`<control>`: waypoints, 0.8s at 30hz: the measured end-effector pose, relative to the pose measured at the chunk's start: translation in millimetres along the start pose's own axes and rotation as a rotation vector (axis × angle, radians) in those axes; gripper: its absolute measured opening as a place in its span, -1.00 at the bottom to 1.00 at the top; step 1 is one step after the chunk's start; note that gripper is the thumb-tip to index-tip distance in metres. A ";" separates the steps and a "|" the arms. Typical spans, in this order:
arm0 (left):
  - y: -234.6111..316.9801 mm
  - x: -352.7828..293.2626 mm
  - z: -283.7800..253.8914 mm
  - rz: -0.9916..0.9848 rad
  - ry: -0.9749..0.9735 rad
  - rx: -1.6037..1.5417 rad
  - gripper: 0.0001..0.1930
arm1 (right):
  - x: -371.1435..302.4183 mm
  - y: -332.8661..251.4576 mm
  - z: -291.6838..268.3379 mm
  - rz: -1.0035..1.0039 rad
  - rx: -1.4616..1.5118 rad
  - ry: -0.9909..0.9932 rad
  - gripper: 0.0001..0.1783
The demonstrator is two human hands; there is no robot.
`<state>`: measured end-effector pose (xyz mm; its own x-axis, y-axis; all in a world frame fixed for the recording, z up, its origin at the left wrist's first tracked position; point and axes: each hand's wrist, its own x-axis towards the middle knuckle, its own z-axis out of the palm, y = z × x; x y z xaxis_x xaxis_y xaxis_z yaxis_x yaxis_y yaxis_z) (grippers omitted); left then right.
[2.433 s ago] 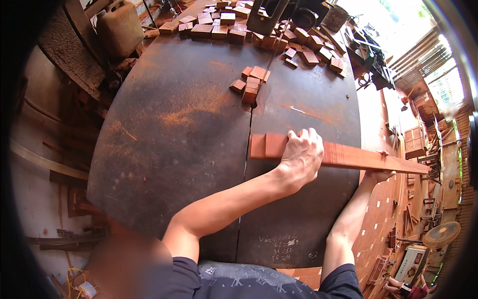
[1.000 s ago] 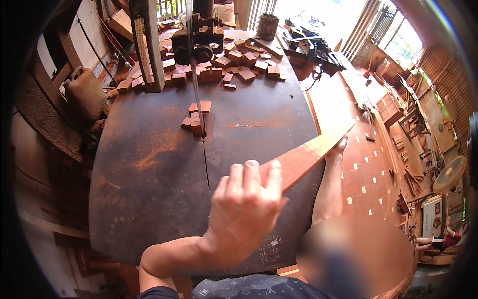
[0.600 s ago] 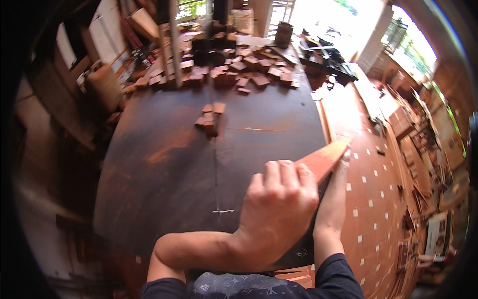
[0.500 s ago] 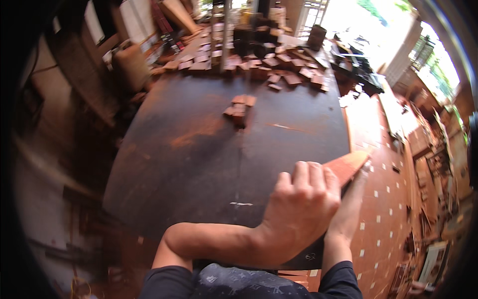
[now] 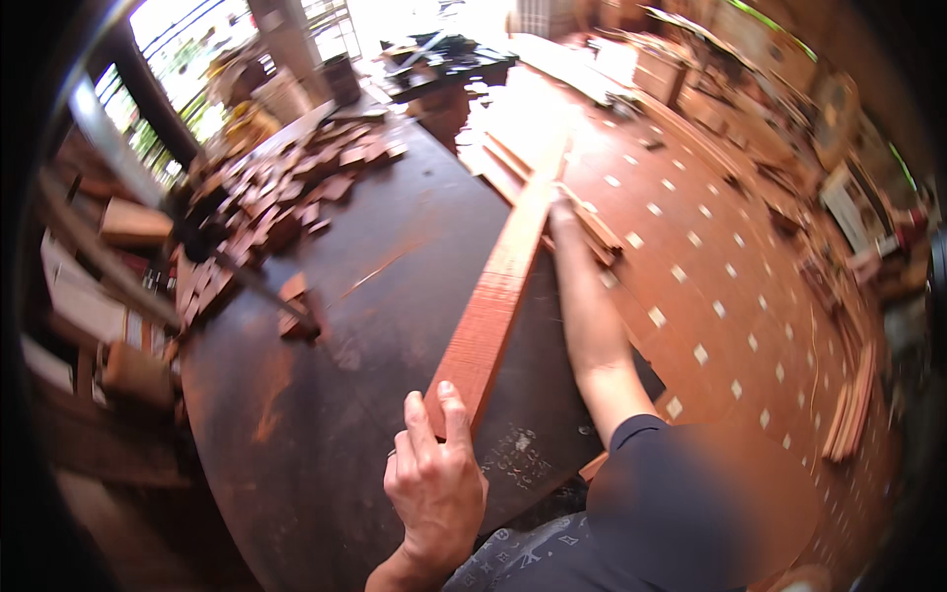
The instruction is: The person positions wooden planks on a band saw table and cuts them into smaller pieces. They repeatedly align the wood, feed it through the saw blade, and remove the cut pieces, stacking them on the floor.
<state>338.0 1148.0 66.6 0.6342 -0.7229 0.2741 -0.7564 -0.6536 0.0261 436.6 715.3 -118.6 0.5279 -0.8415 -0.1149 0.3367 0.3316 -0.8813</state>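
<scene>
A long reddish-brown wooden board [image 5: 496, 291] slants across the right part of the dark tabletop [image 5: 395, 326], its far end pointing toward the bright doorway. At the near end, my left hand [image 5: 434, 474] grips the board, with two fingers laid over its top face. My right arm stretches far out along the right side. My right hand [image 5: 560, 207] holds the board's edge toward the far end, its fingers partly hidden and washed out by glare.
Many small wood blocks [image 5: 286, 192] are heaped along the table's far left side, and a few more blocks [image 5: 294, 306] sit nearer. Long planks [image 5: 592, 227] lie beyond the table's right edge. On the right is a tiled floor [image 5: 681, 276] with timber stacked along its far side.
The view has swung to the right. The board, formerly held edgeways at the table's right, now lies lengthwise before me. My hands have moved apart, the right one reaching far forward.
</scene>
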 end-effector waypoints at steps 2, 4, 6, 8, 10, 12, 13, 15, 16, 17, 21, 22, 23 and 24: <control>13.3 -0.5 0.7 0.097 0.122 0.134 -0.51 | 4.9 2.9 2.6 0.008 -0.041 0.014 -0.53; 22.0 8.3 -14.3 0.171 0.171 0.152 -0.53 | 6.7 4.5 11.7 0.032 -0.087 0.013 -0.54; 30.7 22.2 -29.9 0.220 0.203 0.186 -0.58 | 8.5 6.7 2.9 0.054 -0.148 0.017 -0.55; 31.9 40.3 -44.9 0.258 0.216 0.189 -0.58 | 3.5 12.9 1.2 0.094 -0.205 -0.001 -0.57; 48.9 58.6 -70.1 0.258 0.215 0.103 -0.52 | -2.0 30.3 -20.0 0.151 -0.306 -0.013 -0.58; 63.1 74.5 -85.2 0.216 0.153 0.107 -0.49 | -13.6 46.5 -37.6 0.220 -0.391 -0.035 -0.59; 71.2 84.4 -88.6 0.193 0.122 0.107 -0.48 | -20.4 54.8 -53.5 0.261 -0.434 -0.036 -0.60; 83.7 101.8 -91.2 0.241 0.151 0.146 -0.64 | -33.8 70.9 -76.9 0.341 -0.512 -0.051 -0.61; 86.4 109.5 -84.3 0.282 0.157 0.151 -0.67 | -40.5 75.7 -88.4 0.370 -0.543 -0.054 -0.61; 89.4 115.8 -76.7 0.325 0.164 0.156 -0.70 | -44.5 79.3 -99.1 0.390 -0.555 -0.049 -0.62; 106.5 129.1 -70.7 0.413 0.125 0.164 -0.74 | -54.6 79.6 -114.6 0.438 -0.603 -0.077 -0.64; 111.1 131.4 -69.4 0.425 0.081 0.128 -0.74 | -56.5 78.7 -121.7 0.452 -0.613 -0.076 -0.65; 114.6 133.8 -65.5 0.449 0.084 0.069 -0.74 | -59.1 77.8 -129.0 0.465 -0.619 -0.073 -0.66; 117.4 135.9 -56.2 0.471 0.085 0.003 -0.74 | -63.9 77.3 -139.0 0.481 -0.631 -0.066 -0.66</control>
<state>326.4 985.6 160.9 0.2067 -0.9201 0.3328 -0.9580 -0.2595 -0.1223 320.5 735.4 -243.1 0.5549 -0.6337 -0.5391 -0.4350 0.3313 -0.8372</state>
